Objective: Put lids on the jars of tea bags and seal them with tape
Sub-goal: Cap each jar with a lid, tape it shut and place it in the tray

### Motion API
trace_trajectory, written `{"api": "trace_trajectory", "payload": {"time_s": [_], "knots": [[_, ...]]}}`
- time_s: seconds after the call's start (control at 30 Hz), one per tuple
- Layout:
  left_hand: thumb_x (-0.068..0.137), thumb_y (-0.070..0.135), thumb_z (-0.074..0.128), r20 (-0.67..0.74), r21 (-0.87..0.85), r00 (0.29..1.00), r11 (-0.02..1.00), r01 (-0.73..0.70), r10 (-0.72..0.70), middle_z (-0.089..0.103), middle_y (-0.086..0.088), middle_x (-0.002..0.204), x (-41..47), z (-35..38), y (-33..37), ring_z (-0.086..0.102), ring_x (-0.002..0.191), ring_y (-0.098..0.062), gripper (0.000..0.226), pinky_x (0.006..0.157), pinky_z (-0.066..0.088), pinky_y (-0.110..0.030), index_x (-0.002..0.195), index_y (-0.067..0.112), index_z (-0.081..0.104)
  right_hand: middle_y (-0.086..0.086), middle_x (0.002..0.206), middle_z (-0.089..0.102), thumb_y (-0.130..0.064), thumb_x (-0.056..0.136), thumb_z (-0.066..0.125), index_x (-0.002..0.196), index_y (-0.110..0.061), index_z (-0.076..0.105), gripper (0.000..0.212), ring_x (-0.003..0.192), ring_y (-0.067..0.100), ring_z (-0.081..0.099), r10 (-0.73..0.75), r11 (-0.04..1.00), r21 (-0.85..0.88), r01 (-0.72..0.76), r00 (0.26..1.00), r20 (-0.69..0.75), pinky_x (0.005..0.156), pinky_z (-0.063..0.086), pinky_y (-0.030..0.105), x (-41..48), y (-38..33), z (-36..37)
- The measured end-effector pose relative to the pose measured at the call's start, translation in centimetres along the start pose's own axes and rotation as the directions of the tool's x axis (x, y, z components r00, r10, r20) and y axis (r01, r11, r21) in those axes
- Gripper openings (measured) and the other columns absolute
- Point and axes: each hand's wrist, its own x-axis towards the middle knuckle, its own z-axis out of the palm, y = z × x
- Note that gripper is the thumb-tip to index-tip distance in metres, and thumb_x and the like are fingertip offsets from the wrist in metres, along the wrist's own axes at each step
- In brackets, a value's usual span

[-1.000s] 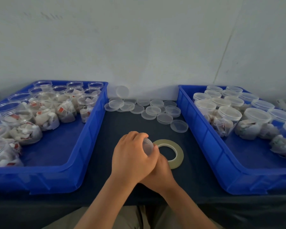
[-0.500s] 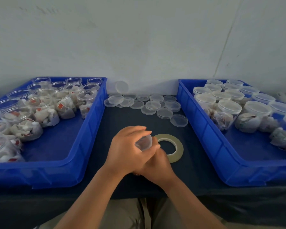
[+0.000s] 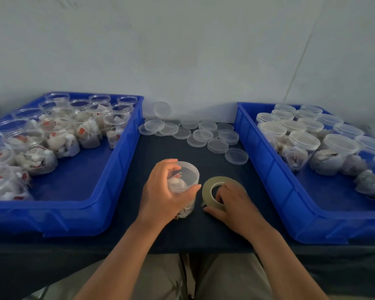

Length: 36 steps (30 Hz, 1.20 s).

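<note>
My left hand [image 3: 162, 195] grips a clear jar of tea bags [image 3: 185, 180] with a lid on it, standing on the dark table between two blue trays. Just right of it, my right hand [image 3: 232, 202] holds the roll of pale tape [image 3: 210, 187], fingers hooked into its hole and thumb at its near edge; the roll is tipped up off the table. Several loose clear lids [image 3: 200, 135] lie at the back of the table.
The left blue tray [image 3: 91, 208] holds several open jars of tea bags [image 3: 59, 135]. The right blue tray [image 3: 275, 191] holds several lidded jars [image 3: 299, 146]. A grey wall stands right behind. The table's front edge runs just below my wrists.
My hands have come apart: the right one left the jar and moved right onto the tape roll, tipping it up. The left hand stays on the jar, now in plain view.
</note>
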Motion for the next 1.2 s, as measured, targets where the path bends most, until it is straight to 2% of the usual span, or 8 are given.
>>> {"api": "trace_trajectory", "payload": {"time_s": [0.2,0.3,0.4,0.57,0.67,0.8,0.97,1.2], "knots": [[0.073,0.064,0.080,0.021,-0.003,0.999,0.999,0.039,-0.039,0.053,0.026,0.131,0.2,0.0,-0.6,0.057,0.121,0.006,0.068,0.092,0.049,-0.009,0.127,0.031,0.054,-0.010,0.080,0.062,-0.082,0.086,0.045,0.090,-0.039,0.049,0.043,0.068,0.006,0.061,0.141,0.982,0.124,-0.145,0.989,0.041,0.058,0.041,0.021,-1.1,-0.4,-1.3],[0.072,0.077,0.075,0.087,0.095,0.995,0.995,0.032,-0.040,0.039,0.014,0.155,0.3,-0.5,-0.4,0.041,0.134,0.011,0.077,0.096,0.042,-0.005,0.131,0.036,0.048,-0.007,0.083,0.065,-0.086,0.087,0.033,0.097,-0.040,0.047,0.048,0.070,0.006,0.065,0.216,0.918,0.346,-0.195,0.976,-0.024,0.058,0.047,0.026,-2.4,-1.6,-2.2],[0.067,0.087,0.068,0.078,0.264,0.997,0.964,0.002,-0.023,0.014,0.007,0.167,0.1,-1.6,0.6,0.017,0.150,-0.006,0.093,0.112,0.025,-0.024,0.145,0.043,0.041,-0.007,0.079,0.063,-0.090,0.087,0.019,0.094,-0.036,0.051,0.063,0.074,0.004,0.064,0.265,0.794,0.597,-0.113,0.949,-0.173,0.061,0.057,0.039,-4.3,-4.1,-2.3],[0.091,0.063,0.065,0.094,0.309,0.942,0.890,-0.335,0.322,0.060,0.013,0.135,-1.1,-2.0,3.7,0.048,0.132,-0.001,0.048,0.115,0.041,-0.038,0.123,0.028,0.071,-0.008,0.085,0.063,-0.076,0.094,0.018,0.092,-0.025,0.057,0.064,0.073,0.017,0.063,0.296,0.640,0.768,-0.030,0.931,-0.211,0.067,0.056,0.048,-6.1,-7.5,-2.9],[0.094,0.049,0.064,0.072,0.252,0.960,0.926,-0.280,0.271,0.070,0.017,0.115,-1.8,-1.4,5.1,0.061,0.112,0.001,0.032,0.097,0.055,-0.031,0.112,0.026,0.076,-0.002,0.079,0.062,-0.069,0.096,0.021,0.091,-0.021,0.057,0.060,0.068,0.020,0.061,0.287,0.612,0.791,0.014,0.928,-0.238,0.066,0.055,0.049,-6.4,-8.6,-3.2],[0.098,0.045,0.059,0.028,0.259,0.971,0.937,-0.235,0.236,0.074,0.016,0.105,-2.2,-1.4,5.6,0.062,0.102,0.005,0.029,0.086,0.055,-0.020,0.110,0.024,0.076,-0.012,0.080,0.063,-0.075,0.087,0.027,0.092,-0.025,0.055,0.057,0.066,0.013,0.061,0.272,0.636,0.770,0.046,0.921,-0.279,0.059,0.051,0.032,-6.5,-8.8,-3.2],[0.103,0.045,0.054,0.091,0.242,0.990,0.962,-0.130,0.110,0.068,0.021,0.096,-2.4,-1.6,6.2,0.067,0.089,0.002,0.021,0.071,0.053,-0.012,0.107,0.030,0.068,-0.014,0.082,0.068,-0.093,0.084,0.039,0.133,-0.046,0.037,0.068,0.060,0.009,0.064,0.117,0.749,0.657,0.089,0.958,-0.263,0.052,0.048,0.018,-6.7,-8.0,-3.2],[0.089,0.067,0.055,0.139,0.167,0.988,0.982,-0.089,0.066,0.062,0.030,0.097,-2.3,-1.8,6.4,0.065,0.097,0.005,0.033,0.080,0.051,-0.006,0.105,0.039,0.061,-0.016,0.093,0.067,-0.082,0.099,0.012,0.136,-0.070,0.033,0.044,0.084,0.008,0.068,-0.016,0.775,0.609,0.171,0.968,-0.252,0.070,0.049,0.014,-6.8,-7.8,-2.9]]}}
